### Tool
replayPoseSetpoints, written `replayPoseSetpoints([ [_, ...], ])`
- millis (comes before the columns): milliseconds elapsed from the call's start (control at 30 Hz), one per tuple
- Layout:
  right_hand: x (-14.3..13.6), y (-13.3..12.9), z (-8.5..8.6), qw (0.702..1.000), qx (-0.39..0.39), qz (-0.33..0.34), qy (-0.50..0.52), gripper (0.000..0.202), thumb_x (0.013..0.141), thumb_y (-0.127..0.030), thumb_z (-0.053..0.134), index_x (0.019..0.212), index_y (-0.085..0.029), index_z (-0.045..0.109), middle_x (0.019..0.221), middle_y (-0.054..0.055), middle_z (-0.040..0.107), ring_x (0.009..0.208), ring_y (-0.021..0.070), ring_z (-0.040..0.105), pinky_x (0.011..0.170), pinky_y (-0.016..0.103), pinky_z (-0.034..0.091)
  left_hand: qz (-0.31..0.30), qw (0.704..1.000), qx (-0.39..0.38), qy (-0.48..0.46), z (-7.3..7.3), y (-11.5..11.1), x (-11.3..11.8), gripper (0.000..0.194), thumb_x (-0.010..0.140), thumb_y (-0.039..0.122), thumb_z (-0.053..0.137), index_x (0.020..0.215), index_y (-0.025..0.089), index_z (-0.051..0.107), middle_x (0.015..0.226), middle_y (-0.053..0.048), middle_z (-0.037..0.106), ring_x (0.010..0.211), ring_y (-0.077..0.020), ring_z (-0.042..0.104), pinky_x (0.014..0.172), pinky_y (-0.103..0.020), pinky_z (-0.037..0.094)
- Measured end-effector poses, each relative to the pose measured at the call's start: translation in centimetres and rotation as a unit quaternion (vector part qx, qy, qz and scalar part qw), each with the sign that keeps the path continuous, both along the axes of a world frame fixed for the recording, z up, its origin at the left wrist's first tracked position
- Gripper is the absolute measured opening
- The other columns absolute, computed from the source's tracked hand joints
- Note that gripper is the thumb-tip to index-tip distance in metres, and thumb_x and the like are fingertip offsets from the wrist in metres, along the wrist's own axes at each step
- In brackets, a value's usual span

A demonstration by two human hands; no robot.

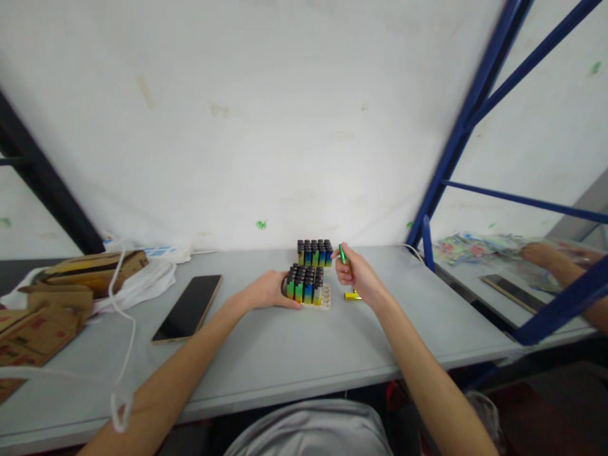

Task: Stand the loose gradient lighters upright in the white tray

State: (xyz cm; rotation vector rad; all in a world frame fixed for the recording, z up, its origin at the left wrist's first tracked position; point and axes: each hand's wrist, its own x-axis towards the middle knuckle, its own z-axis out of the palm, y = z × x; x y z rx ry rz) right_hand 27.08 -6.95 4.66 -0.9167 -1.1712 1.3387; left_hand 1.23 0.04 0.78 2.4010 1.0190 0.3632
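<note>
My left hand (274, 290) grips the left side of the front tray (325, 297), a white holder with upright coloured lighters (304, 285) that have black tops. Its right end shows bare slots. In my right hand (354, 272), raised above the table to the right of that tray, is a green lighter (342, 254). A second group of lighters (314, 253) stands behind, near the wall. Below my right hand a yellow lighter (351, 296) lies on the table.
A dark phone (189, 308) lies at the left on the grey table (285, 361). Further left are cardboard boxes (42, 329), white plastic and a white cable (124, 316). Blue metal posts (451, 152) rise at the right; beyond them are another person's hands (541, 254) and plastic bags.
</note>
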Motion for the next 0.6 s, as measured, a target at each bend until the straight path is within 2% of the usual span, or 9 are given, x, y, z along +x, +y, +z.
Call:
replayPoseSetpoints([
  [100, 0.1, 0.6, -0.6, 0.999, -0.049, 0.002, 0.010, 0.066, 0.085, -0.087, 0.049, 0.070, -0.025, 0.037, 0.055, -0.010, 0.020, 0.046, 0.0078, 0.012, 0.044, 0.023, 0.009, 0.001, 1.000, 0.005, -0.005, -0.2, 0.1, 0.0, 0.073, 0.064, 0.066, 0.089, 0.119, 0.021, 0.072, 0.111, -0.004, 0.081, 0.101, -0.0327, 0.076, 0.087, -0.035, 0.056],
  [233, -0.3, 0.8, -1.4, 0.996, -0.074, -0.047, -0.036, 0.061, 0.092, -0.076, 0.045, 0.065, -0.025, 0.024, 0.053, -0.009, 0.014, 0.046, 0.0087, 0.006, 0.042, 0.025, 0.007, 0.011, 1.000, 0.002, -0.004, -0.3, 0.0, 0.0, 0.073, 0.063, 0.067, 0.088, 0.118, 0.022, 0.072, 0.110, -0.004, 0.082, 0.098, -0.0320, 0.076, 0.084, -0.034, 0.057],
  [400, -1.2, 0.6, -2.0, 0.989, -0.061, -0.103, -0.090, 0.049, 0.095, -0.060, 0.039, 0.062, -0.027, 0.025, 0.049, -0.007, 0.017, 0.044, 0.0098, 0.009, 0.039, 0.026, 0.011, 0.011, 1.000, -0.003, -0.005, -0.1, -0.2, 0.1, 0.071, 0.063, 0.067, 0.087, 0.116, 0.022, 0.072, 0.108, -0.003, 0.082, 0.099, -0.0317, 0.075, 0.083, -0.034, 0.057],
  [600, -1.2, 0.8, -2.4, 0.985, -0.026, -0.119, -0.122, 0.054, 0.094, -0.066, 0.040, 0.058, -0.027, 0.030, 0.046, -0.006, 0.024, 0.042, 0.0097, 0.015, 0.040, 0.026, 0.013, 0.012, 1.000, 0.002, -0.001, -0.1, -0.2, 0.1, 0.071, 0.064, 0.066, 0.087, 0.116, 0.021, 0.072, 0.106, -0.004, 0.082, 0.098, -0.0315, 0.076, 0.083, -0.035, 0.057],
])
